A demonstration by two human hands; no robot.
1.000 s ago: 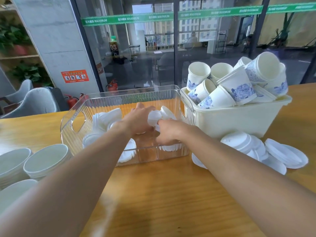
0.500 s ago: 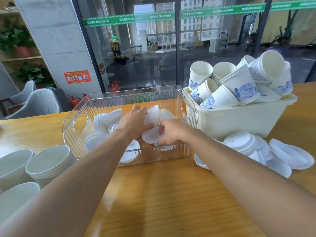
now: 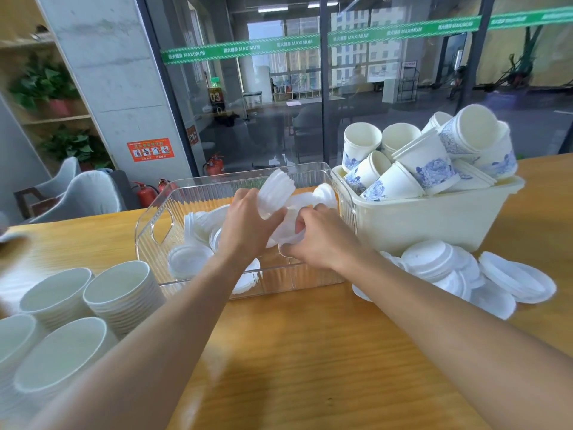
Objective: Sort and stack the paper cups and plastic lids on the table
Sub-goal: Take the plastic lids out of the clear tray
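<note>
Left hand: your left hand (image 3: 248, 225) is inside the clear ribbed bin (image 3: 155, 225), fingers curled round a nested stack of plastic lids (image 3: 276, 190) that tilts up above the bin's far rim.
Right hand: your right hand (image 3: 319, 240) sits just beside the left, fingers curled on a single translucent lid (image 3: 290, 235) that touches the base of the stack.
Clear bin: stands near the far edge of the wooden table (image 3: 294, 352), at its middle, with more lids lying loose on its floor (image 3: 189, 259).
Cream tub: the cream plastic tub (image 3: 434, 225) touches the bin's right wall and is heaped with blue-flowered paper cups (image 3: 431, 169), lying at all angles.
Loose lids: a pile of white lids (image 3: 465, 274) lies on the table against the tub's near side, toward the right edge.
Stacked cups: nested stacks of white paper cups (image 3: 121, 293) stand upright at the table's left edge, mouths up.
</note>
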